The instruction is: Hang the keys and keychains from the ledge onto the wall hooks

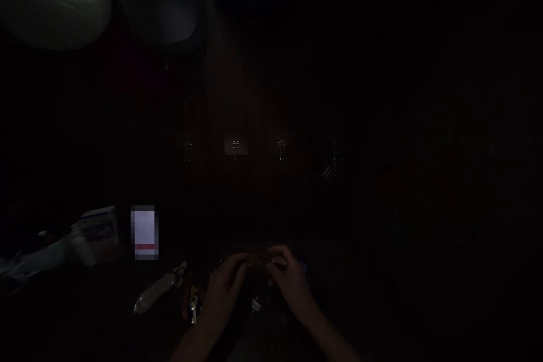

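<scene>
Left hand [220, 285] and right hand [293, 283] flank a small dark item [256, 261] at six o'clock, brownish with faint glints, outline lost in gloom; fingers curl close, but whether clamped I cannot tell.

two hands [291, 280], four hooks [281, 144], one box [99, 232], one pale-handled tool [156, 294] and one bright pixelated rectangle [145, 229]

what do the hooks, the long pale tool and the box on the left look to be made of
Hooks: probably metal, shiny, since thin bright glints run along them.
Long pale tool: smooth, perhaps polished metal or glossy plastic; its body has a sheen, but the dark leaves it open.
Box: likely printed cardboard, going by its flat sides, straight edges and markings.
</scene>
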A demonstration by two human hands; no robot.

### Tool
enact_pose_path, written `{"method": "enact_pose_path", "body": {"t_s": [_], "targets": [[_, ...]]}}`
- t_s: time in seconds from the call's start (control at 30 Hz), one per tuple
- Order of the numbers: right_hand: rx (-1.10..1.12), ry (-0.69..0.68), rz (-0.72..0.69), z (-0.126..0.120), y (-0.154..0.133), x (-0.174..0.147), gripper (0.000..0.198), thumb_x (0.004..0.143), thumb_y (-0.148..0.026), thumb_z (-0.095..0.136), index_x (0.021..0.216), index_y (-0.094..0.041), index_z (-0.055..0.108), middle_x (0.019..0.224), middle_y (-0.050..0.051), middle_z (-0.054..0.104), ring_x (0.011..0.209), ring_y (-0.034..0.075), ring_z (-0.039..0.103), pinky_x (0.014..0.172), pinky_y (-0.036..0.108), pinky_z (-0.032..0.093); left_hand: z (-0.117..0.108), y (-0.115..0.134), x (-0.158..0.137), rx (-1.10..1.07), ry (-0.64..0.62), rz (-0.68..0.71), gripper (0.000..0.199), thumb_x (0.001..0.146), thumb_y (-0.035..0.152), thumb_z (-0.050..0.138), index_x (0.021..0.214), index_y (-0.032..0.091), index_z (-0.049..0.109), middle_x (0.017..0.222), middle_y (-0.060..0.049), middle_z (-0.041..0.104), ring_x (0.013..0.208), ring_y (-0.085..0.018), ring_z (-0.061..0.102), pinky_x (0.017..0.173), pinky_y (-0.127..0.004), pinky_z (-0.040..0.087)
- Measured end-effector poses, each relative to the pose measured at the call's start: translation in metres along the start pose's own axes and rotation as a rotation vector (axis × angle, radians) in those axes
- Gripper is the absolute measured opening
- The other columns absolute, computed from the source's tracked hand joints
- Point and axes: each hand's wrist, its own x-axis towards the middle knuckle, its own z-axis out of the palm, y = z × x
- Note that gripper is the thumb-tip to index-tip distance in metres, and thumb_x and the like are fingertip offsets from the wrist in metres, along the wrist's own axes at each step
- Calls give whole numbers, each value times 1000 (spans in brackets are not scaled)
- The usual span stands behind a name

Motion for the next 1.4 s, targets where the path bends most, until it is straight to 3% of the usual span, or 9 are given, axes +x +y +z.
{"method": "enact_pose_path", "body": {"t_s": [0.1,0.27,0.37,0.5,0.77,0.97,1.17,1.4], "targets": [[-72,4,-42,-7,-5,2,28,71,-47,58,73,-20,56,55,-3,57,47,12,52,48,23,39,-1,3,1,-61,-36,-38,26,86,33,43,101,25,62,102,-1,69,98,-19,62,88,-31,47],[-59,-6,11,-9,-6,4,36,67,-55,60,71,-19,59,52,-3,55,46,13,51,45,23,38,-1,9,4,-264,-127,-160,26,84,36,47,96,24,66,94,0,71,90,-19,63,82,-29,48],[-70,11,-36,-8,-8,1,31,68,-49,62,78,-20,62,72,2,66,68,19,62,60,27,46,0,7,5,-325,-134,-245,28,80,40,52,95,22,68,87,-1,71,84,-19,64,78,-29,48],[-120,-22,-138,-7,-13,-5,23,74,-34,59,93,-22,62,94,4,68,91,23,62,80,33,46,1,2,6,-414,-150,-285,32,77,42,56,98,20,68,85,-2,71,84,-20,63,76,-29,48],[-242,-9,-273,-7,-12,-9,11,75,-23,54,83,-22,63,86,2,64,87,20,60,82,32,43,0,10,6,-404,-130,-277,30,77,39,56,95,19,68,88,-4,71,88,-22,63,82,-32,46],[-287,45,-339,-1,-3,-10,12,66,-21,67,76,-22,60,84,1,64,85,20,58,80,30,42,1,10,5,-412,-140,-235,27,78,37,54,94,20,68,96,-4,70,93,-22,62,87,-33,45],[-268,54,-412,-2,1,-7,5,73,-24,62,70,-21,61,81,2,64,83,19,58,78,30,43,1,8,6,-394,-136,-225,28,77,39,54,94,20,68,97,-4,70,93,-23,63,87,-34,45],[-276,151,-355,-8,-10,-6,13,75,-29,60,65,-21,61,73,1,62,75,19,59,72,29,43,2,9,3,-300,-152,-195,30,80,41,51,97,21,65,92,-2,70,87,-20,63,79,-28,47]]}}
